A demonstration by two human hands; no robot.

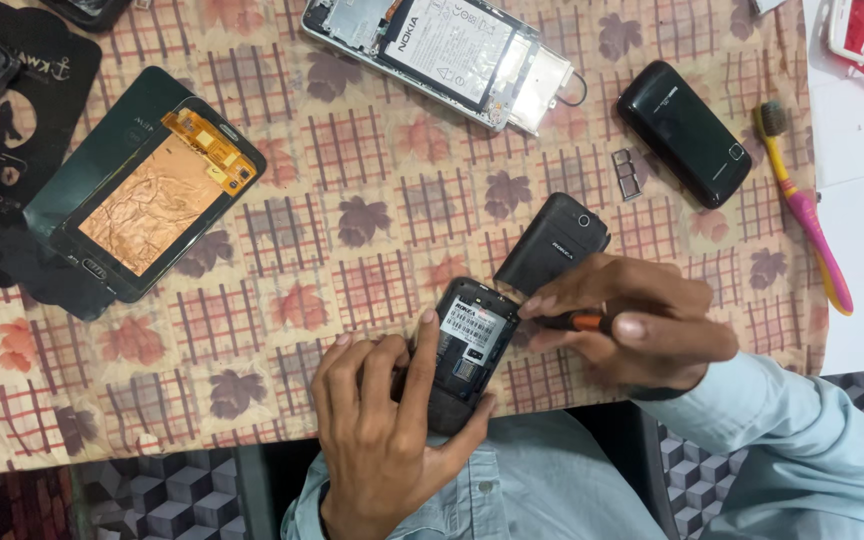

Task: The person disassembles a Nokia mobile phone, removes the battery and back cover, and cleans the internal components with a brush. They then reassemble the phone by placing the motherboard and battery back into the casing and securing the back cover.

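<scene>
My left hand (384, 428) grips a small black phone (465, 352) with its back cover off, at the table's near edge. A label shows in its open back. My right hand (632, 320) pinches a small screwdriver (574, 321) with a black and orange handle, its tip pointing at the phone's upper right corner. The black back cover (552, 243) lies just beyond, partly under my right fingers.
On the leaf-patterned cloth (352, 215) lie a screen panel with a copper back (152, 198), an opened phone with a white battery (442, 55), a black phone (685, 132), a metal card tray (627, 174), a pink and yellow toothbrush (807, 210) and black packaging (12, 110).
</scene>
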